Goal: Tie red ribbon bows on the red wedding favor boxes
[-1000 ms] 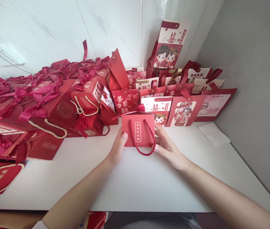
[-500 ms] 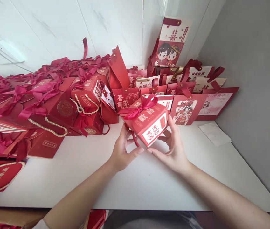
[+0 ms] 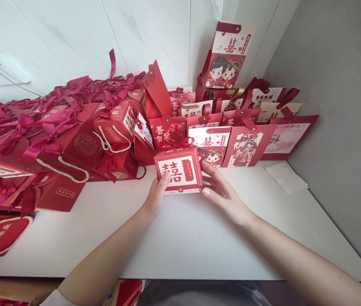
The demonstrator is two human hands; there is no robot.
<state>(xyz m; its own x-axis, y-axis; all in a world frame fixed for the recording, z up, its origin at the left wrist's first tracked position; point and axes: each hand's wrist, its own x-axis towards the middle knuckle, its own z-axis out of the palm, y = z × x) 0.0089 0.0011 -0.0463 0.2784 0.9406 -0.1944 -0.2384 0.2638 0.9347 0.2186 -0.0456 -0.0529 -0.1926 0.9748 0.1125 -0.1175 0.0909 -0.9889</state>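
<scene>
A small red gift box [image 3: 180, 171] with a white double-happiness panel and a ribbon bow on top is held just in front of the standing bags. My left hand [image 3: 155, 198] is closed on its left side, the thumb pressed on the front panel and the other fingers hidden behind. At the box's right side, my right hand [image 3: 226, 196] has its thumb and fingers apart. Its fingertips lie against or very near the right edge, by a red cord [image 3: 200, 157]; I cannot tell how firmly they touch.
Stacked red boxes with ribbon bows [image 3: 59, 131] fill the left of the white table [image 3: 180, 242]. Several red and white gift bags [image 3: 250, 146] stand at the back right. White paper [image 3: 287, 176] lies near the grey wall [image 3: 336, 106]. A cardboard carton [image 3: 17, 289] sits below the front edge.
The gift box has turned so its double-happiness panel faces me, and it has moved left and lower. My left thumb has come onto its front; my right fingers have shifted to its side.
</scene>
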